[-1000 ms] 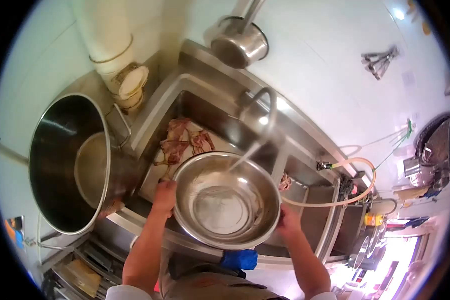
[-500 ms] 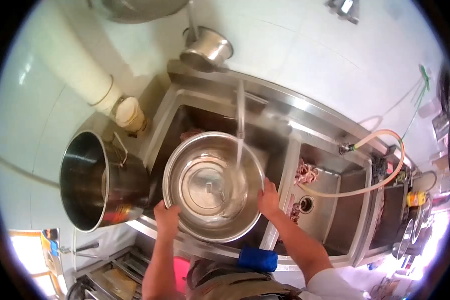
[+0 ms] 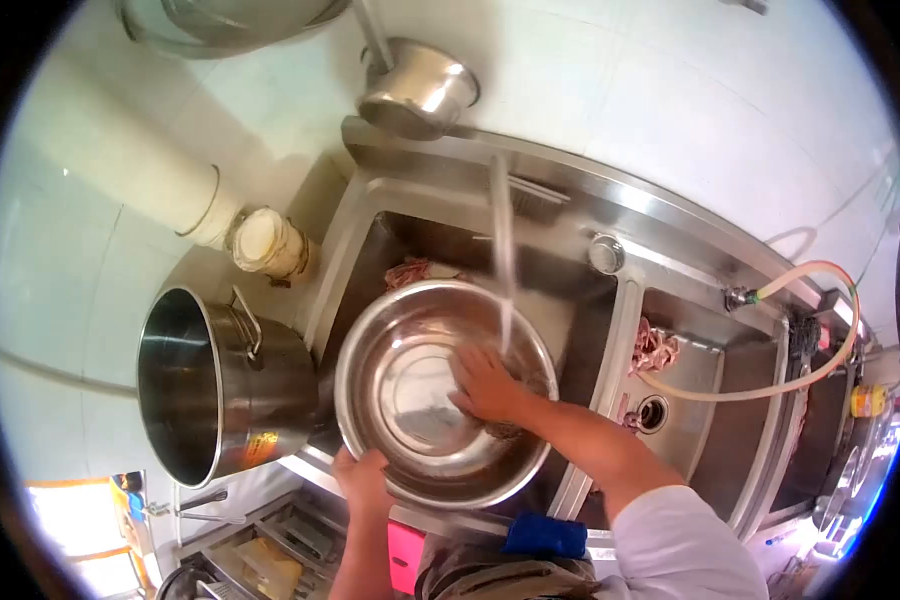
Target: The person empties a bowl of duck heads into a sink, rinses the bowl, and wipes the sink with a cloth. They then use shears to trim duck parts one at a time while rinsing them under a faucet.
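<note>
A wide stainless steel basin [image 3: 445,493] sits over the left sink compartment [image 3: 590,330], under the tap [image 3: 502,220], with water running into it. My left hand [image 3: 363,480] is closed round its near left rim. My right hand [image 3: 490,388] reaches inside, fingers stretched out over the basin's wet inner surface. Its palm side is hidden, and I cannot make out the dark patch beneath the wrist. Pieces of raw meat [image 3: 407,272] lie in the sink behind the basin.
A tall steel pot [image 3: 270,390] stands at the left. More raw meat [image 3: 655,347] lies in the right sink compartment, where a hose [image 3: 730,396] leads in. A blue cloth-like item [image 3: 545,537] rests on the front edge. A steel pan [image 3: 420,90] hangs behind.
My right hand has let go of the basin's right rim and moved left into the basin. My left hand keeps its hold. The view has shifted, so things appear lower and further right.
</note>
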{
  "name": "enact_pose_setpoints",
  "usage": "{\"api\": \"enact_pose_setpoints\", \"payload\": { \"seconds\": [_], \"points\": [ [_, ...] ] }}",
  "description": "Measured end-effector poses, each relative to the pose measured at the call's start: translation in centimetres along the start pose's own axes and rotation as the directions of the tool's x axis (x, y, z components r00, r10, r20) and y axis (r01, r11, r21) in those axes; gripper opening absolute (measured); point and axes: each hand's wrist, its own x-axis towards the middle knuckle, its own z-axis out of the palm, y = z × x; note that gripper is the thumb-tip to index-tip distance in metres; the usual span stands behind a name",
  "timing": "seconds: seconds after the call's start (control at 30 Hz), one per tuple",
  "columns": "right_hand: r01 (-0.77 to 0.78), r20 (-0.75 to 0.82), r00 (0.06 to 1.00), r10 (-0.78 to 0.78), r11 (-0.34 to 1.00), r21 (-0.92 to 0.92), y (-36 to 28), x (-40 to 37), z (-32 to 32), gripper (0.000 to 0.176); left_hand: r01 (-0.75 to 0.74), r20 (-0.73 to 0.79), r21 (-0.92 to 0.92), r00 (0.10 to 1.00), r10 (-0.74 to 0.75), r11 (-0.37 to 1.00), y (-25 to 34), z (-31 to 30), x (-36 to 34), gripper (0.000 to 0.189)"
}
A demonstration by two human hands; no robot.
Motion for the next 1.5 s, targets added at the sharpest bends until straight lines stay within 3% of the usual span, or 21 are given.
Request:
{"api": "enact_pose_setpoints", "payload": {
  "seconds": [0.03, 0.17, 0.27, 0.37, 0.5, 0.53, 0.63, 0.7, 0.73, 0.8, 0.9, 0.93, 1.0, 1.07, 1.17, 1.2, 1.27, 1.33, 1.4, 1.47, 1.5],
  "points": [
    [0.024, 0.057, 0.998, -0.026, 0.999, 0.034, -1.6, -1.2, 0.9, 0.07, 0.006, -0.02, -0.077, 1.0, -0.007, 0.997, -0.2, -0.1, 0.6, 0.018],
    [0.211, 0.2, 0.95, -0.239, 0.966, 0.15, -8.5, 0.4, 1.8, 0.07, 0.116, -0.046, 0.162, 0.993, -0.11, 0.98, 0.0, 2.5, 0.1, 0.015],
    [0.051, 0.173, 0.983, -0.058, 0.998, 0.043, -4.9, 7.1, 0.2, 0.072, 0.138, -0.074, 0.167, 0.989, -0.127, 0.976, -1.7, 1.9, 0.5, 0.011],
    [0.009, 0.148, 0.989, 0.006, 0.995, -0.102, 2.5, 2.4, 1.8, 0.073, 0.08, -0.126, 0.108, 0.99, -0.067, 0.991, -1.9, 1.4, 1.6, 0.01],
    [-0.405, 0.601, 0.721, 0.345, 0.913, -0.038, -4.3, -0.5, -2.8, 0.072, -0.044, -0.104, 0.011, 0.994, 0.045, 0.999, -1.4, 3.5, 3.7, 0.008],
    [-0.502, 0.779, 0.577, 0.244, 0.859, 0.103, -5.0, -0.4, 0.3, 0.067, -0.066, -0.093, 0.031, 0.993, 0.068, 0.997, -1.2, 4.2, 3.9, 0.007],
    [-0.275, 0.446, 0.886, -0.127, 0.63, 0.726, -8.7, -1.3, -2.3, 0.059, -0.245, 0.045, 0.175, 0.969, 0.241, 0.953, -1.4, 5.4, 4.4, 0.004],
    [-0.324, 0.552, 0.816, -0.172, 0.655, 0.682, -7.7, -2.4, -4.0, 0.06, -0.224, 0.073, 0.185, 0.974, 0.214, 0.957, -0.6, 4.5, 5.0, 0.004],
    [-0.078, 0.814, 0.546, -0.198, 0.956, 0.284, -5.3, -1.0, -7.2, 0.06, -0.215, 0.088, 0.182, 0.975, 0.202, 0.959, -0.3, 3.6, 5.4, 0.005],
    [0.021, 0.316, 0.949, -0.015, 1.0, -0.014, 2.9, -5.6, -5.0, 0.06, -0.218, 0.096, 0.176, 0.974, 0.204, 0.96, 0.8, 2.9, 5.0, 0.005],
    [-0.166, 0.698, 0.706, 0.119, 0.986, 0.0, -1.5, -2.4, -9.5, 0.063, -0.218, 0.056, 0.118, 0.975, 0.213, 0.969, 0.7, 3.1, 4.7, 0.004],
    [-0.167, 0.653, 0.757, 0.01, 0.97, 0.179, -3.6, -4.0, -5.9, 0.063, -0.181, 0.018, 0.149, 0.984, 0.18, 0.972, 0.5, 3.8, 4.3, 0.005],
    [-0.443, 0.679, 0.731, -0.071, 0.706, 0.552, -9.7, -3.6, -2.1, 0.061, -0.137, 0.019, 0.211, 0.991, 0.136, 0.968, -1.5, 4.2, 5.0, 0.007],
    [-0.38, 0.442, 0.896, -0.032, 0.458, 0.804, -12.4, -3.0, -2.3, 0.06, -0.145, 0.021, 0.169, 0.989, 0.144, 0.975, -2.0, 4.1, 4.9, 0.008],
    [-0.266, 0.562, 0.792, -0.237, 0.695, 0.668, -8.0, -3.8, -3.5, 0.06, -0.124, -0.065, 0.204, 0.988, 0.14, 0.971, -1.3, 3.3, 4.7, 0.013],
    [-0.136, 0.637, 0.739, -0.217, 0.879, 0.458, -5.2, -4.2, -4.4, 0.062, -0.104, -0.064, 0.217, 0.991, 0.12, 0.971, -1.4, 2.1, 5.2, 0.014],
    [0.123, 0.436, 0.889, -0.142, 0.99, 0.073, 2.4, -5.9, -3.2, 0.063, -0.112, 0.031, 0.231, 0.994, 0.108, 0.966, -1.5, 0.8, 5.2, 0.018],
    [0.037, 0.19, 0.981, -0.031, 0.999, -0.029, 4.3, -6.8, -3.0, 0.058, -0.187, -0.046, 0.225, 0.978, 0.202, 0.956, -1.4, 1.3, 4.4, 0.019],
    [-0.249, 0.371, 0.904, 0.214, 0.967, 0.048, 1.9, -6.2, -3.2, 0.052, -0.173, -0.06, 0.144, 0.981, 0.184, 0.974, -1.9, 1.8, 5.1, 0.02],
    [0.179, 0.706, 0.625, -0.333, 0.941, 0.286, -3.4, -5.2, -1.0, 0.045, -0.174, 0.009, 0.089, 0.985, 0.174, 0.981, -2.0, 3.0, 4.5, 0.022],
    [0.19, 0.399, 0.825, -0.399, 0.863, 0.469, -6.2, -6.0, 5.0, 0.045, -0.127, 0.014, 0.059, 0.992, 0.127, 0.99, -2.6, 3.2, 4.7, 0.024]
  ]
}}
